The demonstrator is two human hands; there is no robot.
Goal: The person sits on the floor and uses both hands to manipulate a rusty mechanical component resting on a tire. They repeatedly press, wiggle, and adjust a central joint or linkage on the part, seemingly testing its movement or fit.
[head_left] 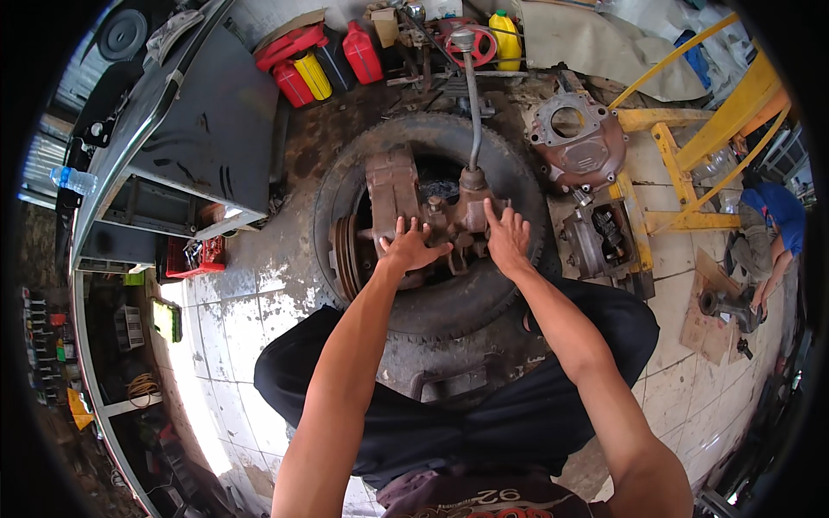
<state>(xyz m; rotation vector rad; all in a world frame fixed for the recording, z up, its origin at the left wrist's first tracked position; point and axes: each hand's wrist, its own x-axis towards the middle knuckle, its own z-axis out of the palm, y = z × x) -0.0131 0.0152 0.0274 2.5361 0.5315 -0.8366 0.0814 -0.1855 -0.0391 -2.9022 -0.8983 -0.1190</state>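
Head view: left grip and right grip splay unclenched over a brown gearbox, its lever stretching ahead, nearer the right.

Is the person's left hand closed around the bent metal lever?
No, the left hand is spread open over the rusty metal housing, away from the lever.
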